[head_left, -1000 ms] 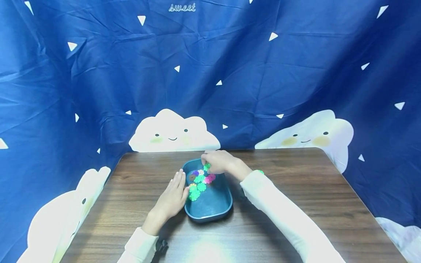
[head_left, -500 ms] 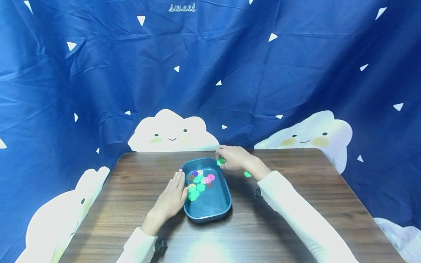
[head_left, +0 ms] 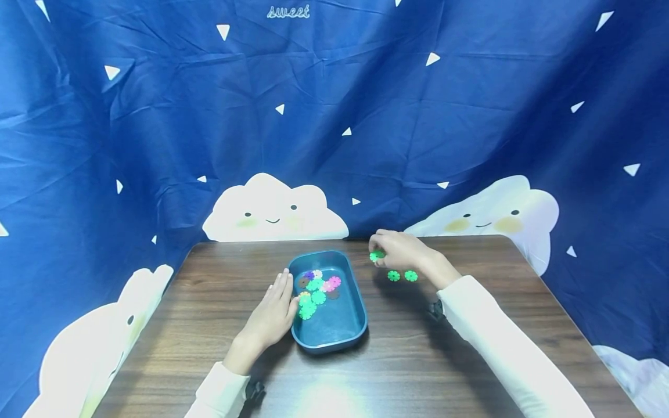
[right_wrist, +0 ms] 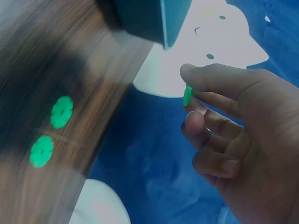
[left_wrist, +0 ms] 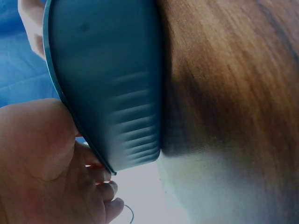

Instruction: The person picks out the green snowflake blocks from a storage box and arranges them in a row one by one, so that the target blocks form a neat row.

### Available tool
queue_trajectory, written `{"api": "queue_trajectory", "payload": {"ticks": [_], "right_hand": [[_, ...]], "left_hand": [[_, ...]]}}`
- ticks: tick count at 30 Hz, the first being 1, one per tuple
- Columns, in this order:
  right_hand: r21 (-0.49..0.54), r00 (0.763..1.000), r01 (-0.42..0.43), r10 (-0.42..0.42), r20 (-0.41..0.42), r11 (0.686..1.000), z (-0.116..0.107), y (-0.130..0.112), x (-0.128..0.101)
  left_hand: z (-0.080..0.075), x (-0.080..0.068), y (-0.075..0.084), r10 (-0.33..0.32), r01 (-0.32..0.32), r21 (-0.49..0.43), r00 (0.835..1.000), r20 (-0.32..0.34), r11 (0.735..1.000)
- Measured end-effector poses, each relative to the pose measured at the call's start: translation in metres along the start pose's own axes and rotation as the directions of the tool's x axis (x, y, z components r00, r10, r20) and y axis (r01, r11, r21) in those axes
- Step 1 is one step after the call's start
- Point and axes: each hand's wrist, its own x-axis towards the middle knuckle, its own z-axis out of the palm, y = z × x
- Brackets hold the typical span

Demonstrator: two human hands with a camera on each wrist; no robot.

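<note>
My right hand (head_left: 399, 248) pinches a green snowflake-shaped disc (head_left: 376, 255) between thumb and fingers, above the table to the right of the bin. In the right wrist view the green disc (right_wrist: 187, 95) shows edge-on at the fingertips. Two more green discs, one (head_left: 394, 276) beside the other (head_left: 411, 276), lie flat on the wood just below that hand. A teal plastic bin (head_left: 334, 343) holds several discs in green, pink (head_left: 334, 281), brown, purple, white and orange. Against its left rim rests my left hand (head_left: 272, 313), fingers straight; the left wrist view shows the bin's ribbed outer wall (left_wrist: 107, 84).
The wood-grain table (head_left: 225, 278) carries the bin near its middle. Behind it hangs a blue curtain (head_left: 376, 116) with white clouds and triangles, meeting the table's far edge. Dark wrist cameras sit under both sleeves.
My right hand has moved right, carrying the green disc out of the bin and over the table. Two green discs behind its arm have come into full view. My left hand stays at the rim.
</note>
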Motion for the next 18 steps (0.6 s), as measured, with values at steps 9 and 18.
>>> {"api": "queue_trajectory", "payload": {"ticks": [9, 18], "right_hand": [[0.017, 0.998, -0.053, 0.054, -0.022, 0.998, 0.002, 0.030, -0.021], [0.024, 0.995, -0.075, 0.076, -0.057, 0.997, 0.009, 0.060, -0.041]], "left_hand": [[-0.001, 0.001, 0.000, -0.011, 0.010, 0.020, 1.000, 0.020, 1.000], [-0.001, 0.000, 0.000, -0.010, 0.009, 0.026, 1.000, 0.019, 1.000]]}}
